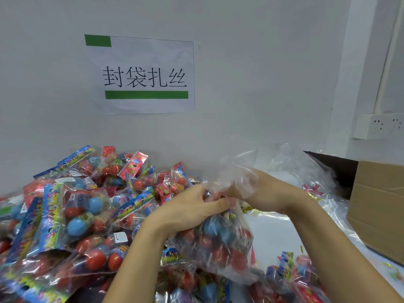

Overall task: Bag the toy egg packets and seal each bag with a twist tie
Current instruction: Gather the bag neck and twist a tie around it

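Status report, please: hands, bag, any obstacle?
Left hand and right hand both grip the neck of the filled clear bag. Twist tie not discernible. Loose packets piled left; nothing blocking.

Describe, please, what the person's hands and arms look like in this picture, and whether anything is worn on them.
Both the left hand and the right hand are bare, with no gloves. No rings, watch or bracelet show on the parts in view. Both forearms are uncovered down to the bottom edge of the picture, so no sleeves appear. The right hand is partly veiled by clear plastic film, which blurs its fingers.
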Available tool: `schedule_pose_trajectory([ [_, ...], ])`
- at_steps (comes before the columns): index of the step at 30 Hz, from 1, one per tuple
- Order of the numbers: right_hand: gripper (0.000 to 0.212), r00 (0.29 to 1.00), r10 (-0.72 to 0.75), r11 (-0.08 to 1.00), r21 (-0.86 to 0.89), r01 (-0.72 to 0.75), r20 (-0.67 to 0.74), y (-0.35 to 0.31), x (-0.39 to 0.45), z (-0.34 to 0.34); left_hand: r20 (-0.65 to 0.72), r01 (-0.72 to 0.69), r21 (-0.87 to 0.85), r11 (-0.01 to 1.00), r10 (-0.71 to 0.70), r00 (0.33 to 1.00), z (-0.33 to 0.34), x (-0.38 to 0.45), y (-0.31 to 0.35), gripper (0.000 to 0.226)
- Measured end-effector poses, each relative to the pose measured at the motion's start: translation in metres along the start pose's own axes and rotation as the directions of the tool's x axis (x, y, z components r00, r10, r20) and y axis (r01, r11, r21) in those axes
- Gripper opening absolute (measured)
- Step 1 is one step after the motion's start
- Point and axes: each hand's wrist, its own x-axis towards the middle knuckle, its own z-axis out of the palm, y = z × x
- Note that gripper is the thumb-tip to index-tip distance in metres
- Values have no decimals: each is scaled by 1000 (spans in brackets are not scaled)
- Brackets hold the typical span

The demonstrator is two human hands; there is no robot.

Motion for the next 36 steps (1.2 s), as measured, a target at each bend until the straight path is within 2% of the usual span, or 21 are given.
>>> schedule_pose_trajectory([
  [2,40,999,14,995,-96,-19,-43,4,-1,-5,18,0,15,1000,0,1000,1,1,-1,24],
  [5,26,995,36,986,-162,-50,-89,8,-2,-8,22,3,31,1000,-3,1000,2,3,-3,35],
  [7,37,991,-8,985,-171,-14,-131,6,-2,-7,45,9,42,999,-11,999,1,2,-3,33],
  [11,52,994,-87,981,-182,72,-72,-4,-2,-8,72,17,46,999,-20,997,0,2,0,31],
  [13,43,990,-111,977,-194,92,-92,-1,-3,-11,73,10,31,999,-12,997,1,1,2,33],
  [16,17,980,-159,966,-226,130,-116,2,-2,-14,71,17,-23,1000,-15,997,0,1,2,30],
  [20,31,968,-205,955,-244,166,-145,-1,1,-11,74,40,-94,995,-33,997,-2,1,3,27],
  [23,34,963,-236,945,-259,197,-127,-5,2,-10,67,53,-160,986,-43,997,-3,2,2,24],
  [29,11,971,-194,965,-203,164,-137,-1,2,-18,75,66,-267,961,-47,996,-3,1,6,15],
  [36,2,971,-166,982,-119,147,-171,1,1,-21,41,41,-380,924,-27,999,0,-1,13,27],
])
